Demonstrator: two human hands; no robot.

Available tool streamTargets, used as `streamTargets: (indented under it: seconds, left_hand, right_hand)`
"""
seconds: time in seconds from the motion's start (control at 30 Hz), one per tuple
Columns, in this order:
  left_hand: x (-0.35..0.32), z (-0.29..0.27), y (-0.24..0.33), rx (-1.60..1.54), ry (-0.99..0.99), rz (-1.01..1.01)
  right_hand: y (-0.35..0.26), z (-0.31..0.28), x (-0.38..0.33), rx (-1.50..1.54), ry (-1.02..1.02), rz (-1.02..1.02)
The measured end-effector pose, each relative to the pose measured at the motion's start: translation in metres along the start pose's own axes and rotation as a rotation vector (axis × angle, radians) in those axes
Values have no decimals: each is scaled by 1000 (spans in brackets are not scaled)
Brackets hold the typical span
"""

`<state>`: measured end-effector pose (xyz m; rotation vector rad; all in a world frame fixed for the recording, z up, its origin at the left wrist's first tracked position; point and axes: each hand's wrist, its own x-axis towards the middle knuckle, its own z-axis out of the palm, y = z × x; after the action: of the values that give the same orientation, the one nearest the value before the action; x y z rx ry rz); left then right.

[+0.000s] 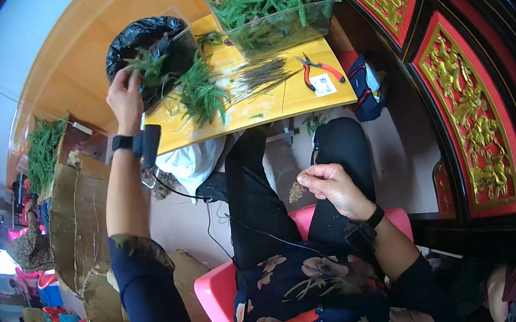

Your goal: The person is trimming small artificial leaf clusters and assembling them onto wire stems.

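At the far left of the yellow table, my left hand (125, 99) pinches a green artificial pine sprig (150, 66) over a clear bin lined with a black plastic bag (142, 32). My right hand (336, 189) is held above my right thigh, with thumb and fingers pressed together. Whatever may be in that pinch is too small to make out. Nearest to my left hand on the tabletop lies a loose pile of green sprigs (201, 94). To the right of it is a bundle of thin brown stems (260, 74).
Red-handled pliers (323, 70) lie at the table's right, by a white label (324, 84). A clear bin heaped with green sprigs (278, 10) stands at the back. Carved red-and-gold panels (468, 116) rise on the right. Cardboard (79, 228) stands on the left.
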<state>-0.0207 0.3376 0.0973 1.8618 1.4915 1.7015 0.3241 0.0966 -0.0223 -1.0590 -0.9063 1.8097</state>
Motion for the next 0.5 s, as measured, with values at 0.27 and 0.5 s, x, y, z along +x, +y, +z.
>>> streamTargets:
  seconds: [0.27, 0.5]
  left_hand:
    - [-36, -51, 46, -552, 132, -272]
    - [-169, -79, 133, -880, -158, -511]
  right_hand:
    - [17, 13, -29, -43, -10, -34]
    - [1, 44, -76, -110, -57, -255]
